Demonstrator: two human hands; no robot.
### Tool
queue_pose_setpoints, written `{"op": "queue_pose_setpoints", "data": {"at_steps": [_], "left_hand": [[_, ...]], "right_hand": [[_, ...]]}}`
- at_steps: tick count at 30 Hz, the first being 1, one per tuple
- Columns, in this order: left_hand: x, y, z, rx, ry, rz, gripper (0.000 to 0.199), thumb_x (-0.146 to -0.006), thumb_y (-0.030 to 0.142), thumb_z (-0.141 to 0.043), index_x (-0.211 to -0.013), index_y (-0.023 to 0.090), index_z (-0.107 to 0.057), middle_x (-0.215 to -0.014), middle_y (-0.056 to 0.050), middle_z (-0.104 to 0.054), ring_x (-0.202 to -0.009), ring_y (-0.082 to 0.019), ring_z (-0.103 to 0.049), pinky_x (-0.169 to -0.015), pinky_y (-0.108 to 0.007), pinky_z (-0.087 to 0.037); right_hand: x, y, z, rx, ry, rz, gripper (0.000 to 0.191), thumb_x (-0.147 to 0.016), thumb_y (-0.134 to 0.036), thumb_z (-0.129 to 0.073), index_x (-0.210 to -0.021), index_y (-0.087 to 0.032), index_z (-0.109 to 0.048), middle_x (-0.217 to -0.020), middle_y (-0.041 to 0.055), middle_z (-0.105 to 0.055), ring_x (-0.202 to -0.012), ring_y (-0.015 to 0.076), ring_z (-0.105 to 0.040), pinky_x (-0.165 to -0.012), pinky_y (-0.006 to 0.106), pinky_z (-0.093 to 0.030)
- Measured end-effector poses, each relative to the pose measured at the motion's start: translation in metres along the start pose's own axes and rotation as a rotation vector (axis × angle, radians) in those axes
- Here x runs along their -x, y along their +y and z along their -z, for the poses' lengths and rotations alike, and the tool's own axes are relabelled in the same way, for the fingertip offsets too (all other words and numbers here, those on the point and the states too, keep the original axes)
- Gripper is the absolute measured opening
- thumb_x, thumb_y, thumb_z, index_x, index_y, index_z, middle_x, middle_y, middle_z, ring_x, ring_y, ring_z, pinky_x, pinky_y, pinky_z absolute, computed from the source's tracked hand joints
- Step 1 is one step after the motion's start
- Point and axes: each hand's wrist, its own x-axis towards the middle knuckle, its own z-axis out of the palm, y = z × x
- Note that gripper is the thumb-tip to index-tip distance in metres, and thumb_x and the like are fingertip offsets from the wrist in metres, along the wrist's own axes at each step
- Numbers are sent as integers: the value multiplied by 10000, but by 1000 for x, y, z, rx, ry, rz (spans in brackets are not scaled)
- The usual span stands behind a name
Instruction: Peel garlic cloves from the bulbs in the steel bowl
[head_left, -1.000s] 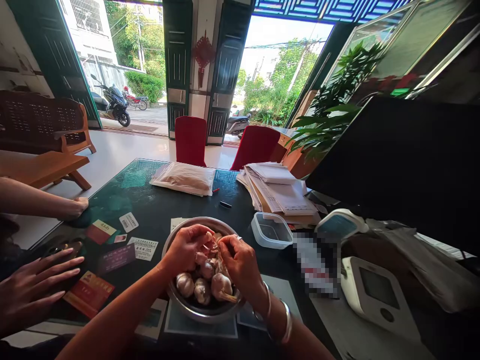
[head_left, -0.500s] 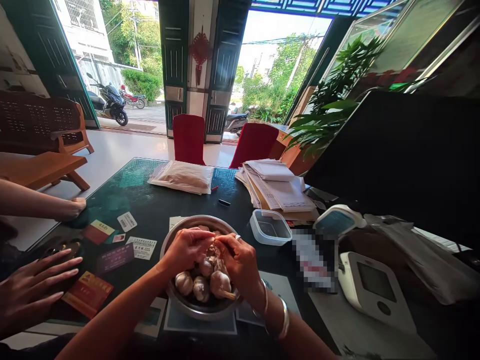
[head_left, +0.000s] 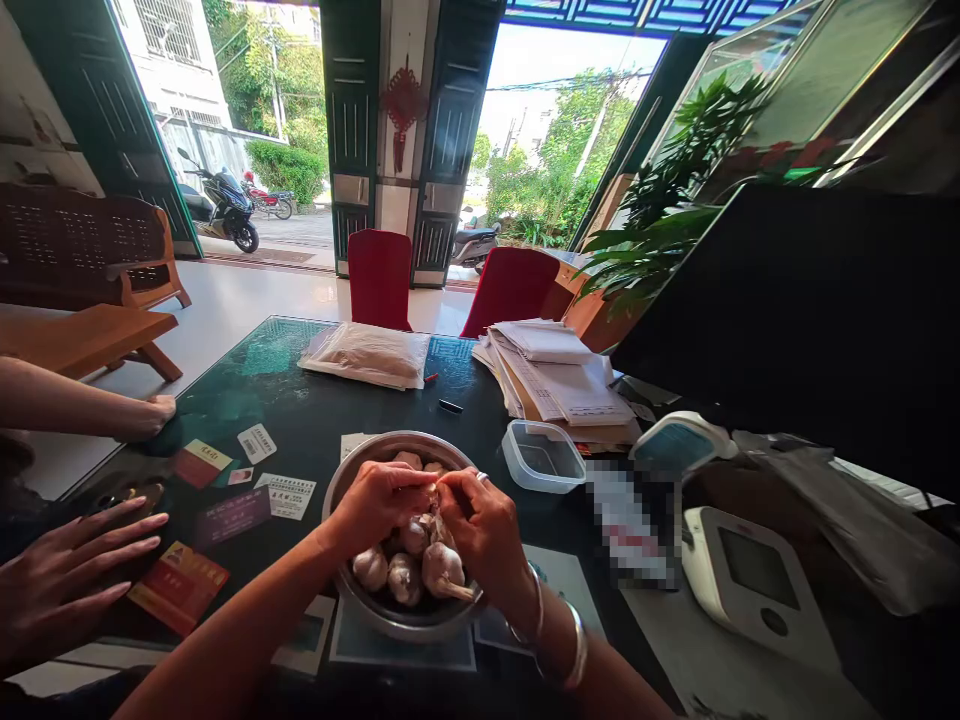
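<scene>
From my head camera, I look down at a metal bowl (head_left: 409, 630) on the dark, glass-topped table (head_left: 300, 430). Whole garlic bulbs (head_left: 405, 580) lie in the near part of the bowl, with more garlic behind my fingers. My left hand (head_left: 384, 500) is over the bowl, its fingers nearly closed around a small piece of garlic (head_left: 433, 490), mostly hidden by my fingers. My right hand (head_left: 484, 530) meets it from the other side, thumb and fingertips pinched together on the same piece; I cannot tell exactly how much each one grips. Two bangles (head_left: 574, 650) circle my right wrist.

Just beyond my right hand stands a clear plastic box (head_left: 544, 457), with a stack of papers (head_left: 559, 375) behind it. A pen (head_left: 450, 407) and a plastic bag (head_left: 367, 356) lie farther back. To my left, another person's hand (head_left: 82, 570) is spread near some cards (head_left: 180, 588).
</scene>
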Motion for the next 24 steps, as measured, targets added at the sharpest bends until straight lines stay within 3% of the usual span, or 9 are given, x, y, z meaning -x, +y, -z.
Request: {"op": "queue_pose_setpoints", "data": {"at_steps": [11,19,24], "left_hand": [[0,3,0,52,54,25,174,-772,211,-567,-868,149,-698,-733,-29,-697,-680,-149,-619,-638,-214,-459],[-2,2,1,356,106,152,188,-785,261,-568,-903,130,-632,-856,-70,-688,-745,-171,-637,-652,-252,-505],[-2,-3,0,216,94,140,204,-757,259,-612,-903,132,-678,-840,-65,-705,-746,-174,-638,-687,-254,-505]], "right_hand": [[-5,3,1,-109,-27,-163,133,-844,-243,-513,-759,-195,-604,-715,30,-648,-661,172,-598,-595,275,-460],[-6,8,-1,71,-57,-98,146,-835,-186,-493,-721,-195,-585,-716,20,-638,-664,170,-582,-637,291,-446],[-5,6,0,52,-19,-52,144,-847,-192,-492,-757,-199,-603,-733,28,-643,-683,174,-591,-649,294,-464]]}}
